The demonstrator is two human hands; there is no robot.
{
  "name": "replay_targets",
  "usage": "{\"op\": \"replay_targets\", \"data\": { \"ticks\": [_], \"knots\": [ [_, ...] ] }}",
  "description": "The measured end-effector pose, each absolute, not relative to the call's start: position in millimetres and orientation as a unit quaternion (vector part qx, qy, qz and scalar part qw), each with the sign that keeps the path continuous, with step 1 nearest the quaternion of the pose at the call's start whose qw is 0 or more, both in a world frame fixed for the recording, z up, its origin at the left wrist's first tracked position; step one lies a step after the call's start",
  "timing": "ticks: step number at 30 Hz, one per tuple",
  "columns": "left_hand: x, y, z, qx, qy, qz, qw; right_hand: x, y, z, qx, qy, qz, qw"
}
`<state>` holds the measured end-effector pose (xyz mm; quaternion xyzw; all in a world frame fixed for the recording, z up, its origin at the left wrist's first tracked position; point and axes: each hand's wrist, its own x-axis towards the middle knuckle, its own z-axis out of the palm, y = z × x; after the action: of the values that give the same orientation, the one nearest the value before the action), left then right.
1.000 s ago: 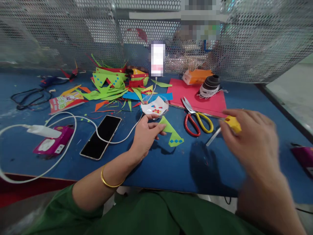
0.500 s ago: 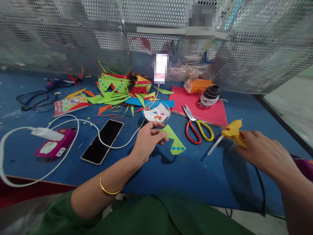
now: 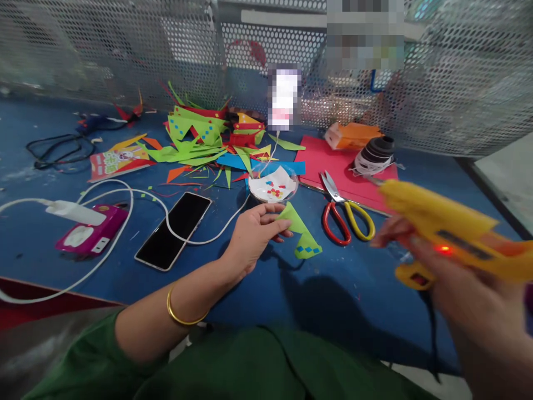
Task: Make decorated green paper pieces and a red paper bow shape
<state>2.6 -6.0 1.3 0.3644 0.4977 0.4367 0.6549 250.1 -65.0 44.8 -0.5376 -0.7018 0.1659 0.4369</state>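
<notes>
My left hand [image 3: 258, 236] pinches the upper end of a green paper piece [image 3: 307, 244] with blue diamonds along its lower part, held a little above the table. Just beyond it sits a clear dish [image 3: 296, 188] lined with white paper, with small red, blue and yellow bits in it. My right hand [image 3: 462, 289], blurred, is wrapped round a yellow glue gun [image 3: 441, 214] with a red light lit, its nozzle pointing left. Between the two hands lie scissors [image 3: 341, 208] with one red and one yellow handle, blades apart.
A black phone [image 3: 175, 230] and a purple power socket [image 3: 94, 230] with a white cable lie on the left. Green and red paper scraps [image 3: 195, 150] are piled behind. Red sheets [image 3: 320, 161], an orange box [image 3: 353, 135] and a black spool [image 3: 377, 153] stand back right, before a mesh screen [image 3: 179, 50].
My right hand has raised the glue gun off the table and turned it, nozzle now to the left. My left hand still holds the green piece. The view has shifted slightly.
</notes>
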Motion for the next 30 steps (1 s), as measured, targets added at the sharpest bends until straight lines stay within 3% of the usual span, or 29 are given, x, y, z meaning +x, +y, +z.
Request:
{"op": "replay_targets", "data": {
  "ticks": [3,9,30],
  "knots": [
    [2.7,-4.5,-0.5,0.346,0.494,0.439,0.666,218.7,-59.6,35.3,-0.486,-0.734,0.255,0.399],
    [2.1,-0.6,-3.0,0.333,0.495,0.433,0.676,212.3,-54.4,14.9,-0.468,-0.795,0.16,0.351],
    [3.0,-1.2,-3.6,0.336,0.5,0.42,0.678,208.2,-50.5,1.5,-0.451,-0.832,0.122,0.3]
  ]
}}
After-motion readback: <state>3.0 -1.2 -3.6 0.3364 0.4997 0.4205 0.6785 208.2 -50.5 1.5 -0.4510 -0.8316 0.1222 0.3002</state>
